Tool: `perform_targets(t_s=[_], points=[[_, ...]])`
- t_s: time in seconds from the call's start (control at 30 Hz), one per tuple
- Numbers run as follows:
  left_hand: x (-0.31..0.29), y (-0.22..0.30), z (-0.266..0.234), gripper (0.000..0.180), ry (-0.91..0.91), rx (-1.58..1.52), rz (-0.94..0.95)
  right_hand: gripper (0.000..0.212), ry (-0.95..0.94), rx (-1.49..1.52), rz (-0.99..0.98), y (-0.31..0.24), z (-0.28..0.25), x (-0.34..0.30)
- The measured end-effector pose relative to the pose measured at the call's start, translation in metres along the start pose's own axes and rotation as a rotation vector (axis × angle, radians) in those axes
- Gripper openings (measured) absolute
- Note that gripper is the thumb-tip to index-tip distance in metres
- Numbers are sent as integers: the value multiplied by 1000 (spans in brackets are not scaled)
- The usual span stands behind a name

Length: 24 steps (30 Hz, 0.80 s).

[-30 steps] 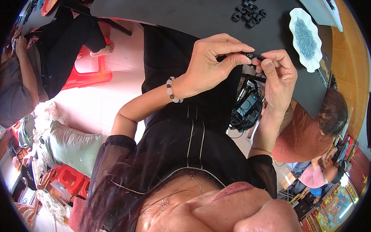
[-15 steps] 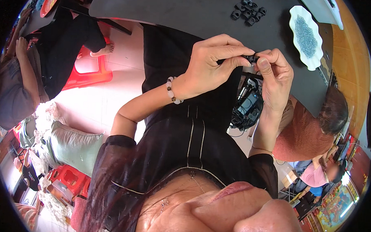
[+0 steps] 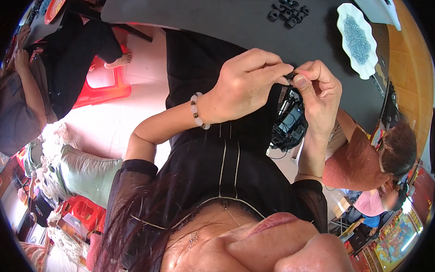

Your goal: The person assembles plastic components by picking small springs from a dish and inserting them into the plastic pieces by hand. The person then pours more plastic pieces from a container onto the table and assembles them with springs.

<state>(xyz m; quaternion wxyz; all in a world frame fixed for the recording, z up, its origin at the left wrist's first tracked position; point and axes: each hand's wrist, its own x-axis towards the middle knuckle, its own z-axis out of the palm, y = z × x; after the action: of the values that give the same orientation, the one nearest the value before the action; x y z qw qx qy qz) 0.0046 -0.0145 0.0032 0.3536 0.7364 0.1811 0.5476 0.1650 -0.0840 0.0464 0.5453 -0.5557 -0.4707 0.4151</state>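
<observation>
In front of my body, over the near edge of the dark table [image 3: 207, 13], my two hands meet at the fingertips. My left hand [image 3: 245, 86] pinches a small black plastic part [image 3: 290, 76] between thumb and fingers. From the other side my right hand [image 3: 320, 91] grips the same part, its thumb and bent forefinger pressed together. Most of the part is hidden by the fingers. Farther off on the table lies a loose pile of similar small black parts [image 3: 289, 13]. To its right a white wavy-edged dish [image 3: 366, 71] holds many tiny blue-grey pieces [image 3: 357, 40].
Below my hands sits a black bag or basket of devices and cables [image 3: 290, 120]. A person in a rust-coloured top [image 3: 355, 162] is close on the right; another in dark clothes [image 3: 20, 100] sits at left. A red plastic stool [image 3: 106, 91] and a pale green cushion [image 3: 89, 172] are there too.
My left hand has tilted and risen slightly at the knuckles, and the fingertips now cover more of the black part. The person on the right has shifted a little.
</observation>
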Motion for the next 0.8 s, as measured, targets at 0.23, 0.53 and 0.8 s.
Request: perform_targets(t_s=[0.23,0.53,0.8], points=[[8,4,-4,33,-31,221,144,10,0,-259,-74,-6,9,8],[29,3,2,25,-31,141,80,14,-137,-8,83,-16,-21,26],[29,-9,25,20,-39,130,21,19,-158,-167,31,2,-38,41]])
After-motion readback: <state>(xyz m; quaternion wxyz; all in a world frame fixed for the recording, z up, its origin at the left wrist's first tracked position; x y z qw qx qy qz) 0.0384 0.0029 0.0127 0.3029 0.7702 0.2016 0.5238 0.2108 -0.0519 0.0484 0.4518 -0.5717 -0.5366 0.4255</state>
